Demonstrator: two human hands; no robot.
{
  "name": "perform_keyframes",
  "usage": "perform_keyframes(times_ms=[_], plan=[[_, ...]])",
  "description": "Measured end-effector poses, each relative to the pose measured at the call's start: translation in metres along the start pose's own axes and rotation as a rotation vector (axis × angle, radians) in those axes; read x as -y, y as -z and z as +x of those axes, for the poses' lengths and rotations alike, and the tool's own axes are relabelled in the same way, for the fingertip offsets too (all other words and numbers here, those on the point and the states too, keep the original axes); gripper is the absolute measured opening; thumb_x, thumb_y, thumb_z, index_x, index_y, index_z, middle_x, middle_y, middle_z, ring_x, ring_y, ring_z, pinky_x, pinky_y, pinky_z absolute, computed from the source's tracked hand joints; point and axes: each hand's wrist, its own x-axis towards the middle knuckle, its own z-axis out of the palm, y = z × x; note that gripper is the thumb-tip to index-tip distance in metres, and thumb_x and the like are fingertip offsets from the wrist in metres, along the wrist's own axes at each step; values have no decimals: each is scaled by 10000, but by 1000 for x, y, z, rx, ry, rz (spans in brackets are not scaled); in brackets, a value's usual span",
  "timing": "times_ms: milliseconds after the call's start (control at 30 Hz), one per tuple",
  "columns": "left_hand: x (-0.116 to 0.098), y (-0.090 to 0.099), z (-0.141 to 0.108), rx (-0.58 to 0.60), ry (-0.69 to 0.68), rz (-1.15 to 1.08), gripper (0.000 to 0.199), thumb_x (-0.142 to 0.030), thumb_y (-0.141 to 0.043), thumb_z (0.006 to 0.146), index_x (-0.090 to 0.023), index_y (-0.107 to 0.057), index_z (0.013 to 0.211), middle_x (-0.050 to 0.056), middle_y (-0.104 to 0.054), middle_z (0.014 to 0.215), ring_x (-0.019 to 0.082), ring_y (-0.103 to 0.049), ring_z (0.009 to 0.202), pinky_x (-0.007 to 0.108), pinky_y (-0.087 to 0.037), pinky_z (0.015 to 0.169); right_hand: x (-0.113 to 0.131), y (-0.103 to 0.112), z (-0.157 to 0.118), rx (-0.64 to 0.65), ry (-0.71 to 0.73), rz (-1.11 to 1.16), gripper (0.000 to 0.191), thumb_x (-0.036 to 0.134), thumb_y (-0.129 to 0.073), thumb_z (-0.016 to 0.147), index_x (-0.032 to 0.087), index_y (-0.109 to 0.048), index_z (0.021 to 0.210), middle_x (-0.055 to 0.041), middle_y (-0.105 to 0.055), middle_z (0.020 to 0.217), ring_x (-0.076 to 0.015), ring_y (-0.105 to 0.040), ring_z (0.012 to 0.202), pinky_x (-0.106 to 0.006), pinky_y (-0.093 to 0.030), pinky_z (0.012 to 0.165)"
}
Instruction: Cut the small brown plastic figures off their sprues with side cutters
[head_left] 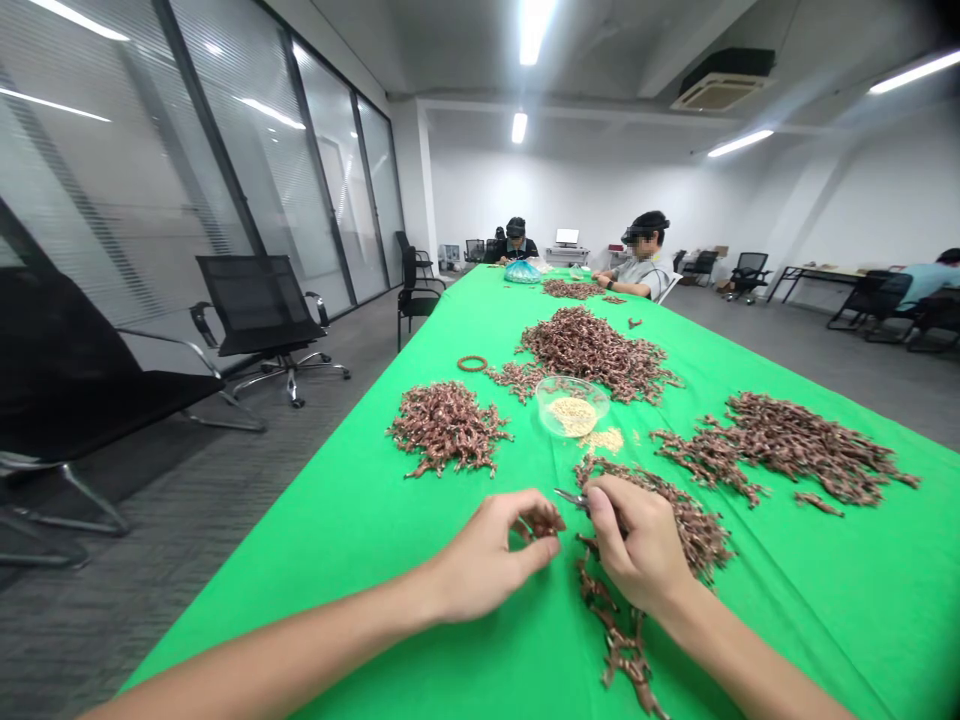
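Office-type room in use as a manual workroom. Along the left side runs a glazed partition wall [262, 150] with blinds; overhead, strip lights [741, 143] and a ceiling air-conditioning unit [721, 80]. Black mesh office chairs [259, 300] stand on a grey carpet [187, 480]. Long green-covered table [375, 610] down the middle, with heaps of small copper-brown parts [592, 355] and seated workers [645, 255]. Laptop [567, 237] on a desk at the far end.

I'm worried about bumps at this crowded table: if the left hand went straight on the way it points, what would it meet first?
Most likely the slim metal tool held in the right hand, just ahead of the left hand; depth is hard to judge.
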Motion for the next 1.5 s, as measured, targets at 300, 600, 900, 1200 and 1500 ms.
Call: perform_keyframes(times_ms=[300,600,900,1200,1500], plan=[[9,31,-34,-127,200,-374,135,-265,-710,840,-151,-689,910,91,-622,1204,246,-525,1213,362,-383,1042,22,-10,-13,166,185,10,156,275,-460,939,176,-570,889,-22,-552,707,-153,-489,630,-292,-348,584],[21,25,-56,-170,237,-594,233,-242,-761,806,-127,-738,1007,135,-679,1191,274,-575,1204,389,-454,1035,33,-17,-22,182,165,23,119,220,-443,948,156,-541,964,-64,-587,833,-168,-536,736,-294,-416,644],[24,23,-55,-154,331,-626,273,-252,-823,730,-147,-785,980,123,-747,1122,274,-663,1084,379,-553,922,33,-16,-24,229,189,-31,186,293,-558,908,140,-593,1008,-40,-554,723,-158,-514,620,-290,-416,548],[24,25,-56,-69,313,-550,256,-233,-795,761,-162,-789,1007,85,-773,1044,228,-677,1011,301,-524,924,32,-13,-21,137,285,-90,242,266,-636,867,73,-608,1010,-120,-616,811,-199,-584,722,-310,-491,579],[19,26,-58,11,288,-606,201,-206,-769,790,-162,-794,984,63,-773,983,170,-674,904,217,-514,818,31,-11,-22,109,364,-194,304,318,-657,861,54,-608,1004,-141,-639,831,-219,-596,747,-325,-498,590]])
